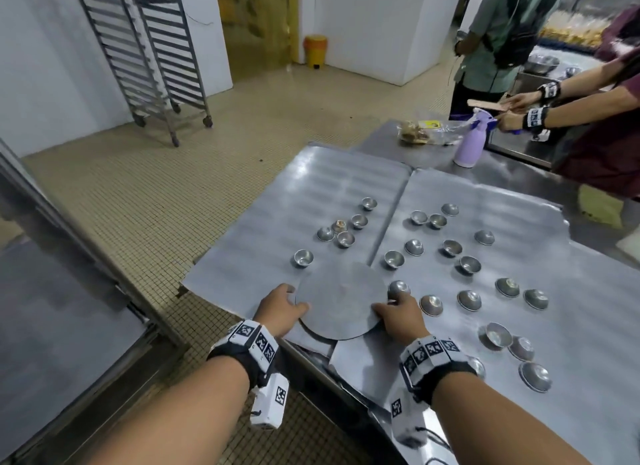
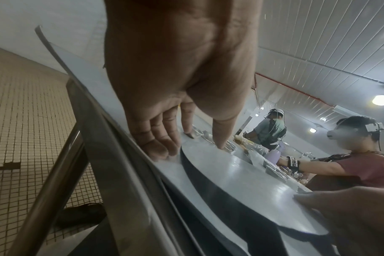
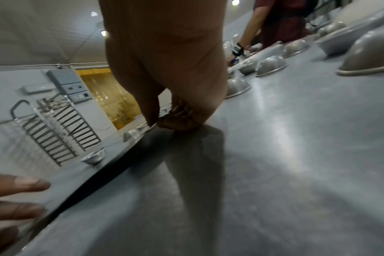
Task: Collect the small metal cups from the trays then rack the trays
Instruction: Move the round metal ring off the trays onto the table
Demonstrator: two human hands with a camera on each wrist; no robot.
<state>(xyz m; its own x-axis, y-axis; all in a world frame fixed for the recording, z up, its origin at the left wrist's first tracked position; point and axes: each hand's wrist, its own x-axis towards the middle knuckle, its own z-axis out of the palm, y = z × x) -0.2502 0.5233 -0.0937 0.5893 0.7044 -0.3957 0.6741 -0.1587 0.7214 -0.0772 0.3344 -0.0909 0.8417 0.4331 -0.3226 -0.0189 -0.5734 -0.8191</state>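
Note:
Two flat metal trays lie side by side on the steel table: the left tray (image 1: 277, 194) and the right tray (image 1: 512, 201). Several small metal cups are scattered over both, such as one (image 1: 303, 258) on the left tray and one (image 1: 469, 300) on the right; some stand upright, others are upside down. A round flat metal disc (image 1: 341, 300) lies over the near seam between the trays. My left hand (image 1: 294, 298) touches the disc's left edge with straight fingers (image 2: 162, 150), thumb on top. My right hand (image 3: 162, 121) pinches its right edge, which is lifted slightly, next to an overturned cup (image 1: 399, 288).
Two wheeled tray racks (image 1: 149, 48) stand on the tiled floor at the far left. At the table's far end are a purple spray bottle (image 1: 469, 142), a bag of food (image 1: 415, 132), and another person's hands (image 1: 512, 118). A yellow bin (image 1: 315, 50) stands by the back wall.

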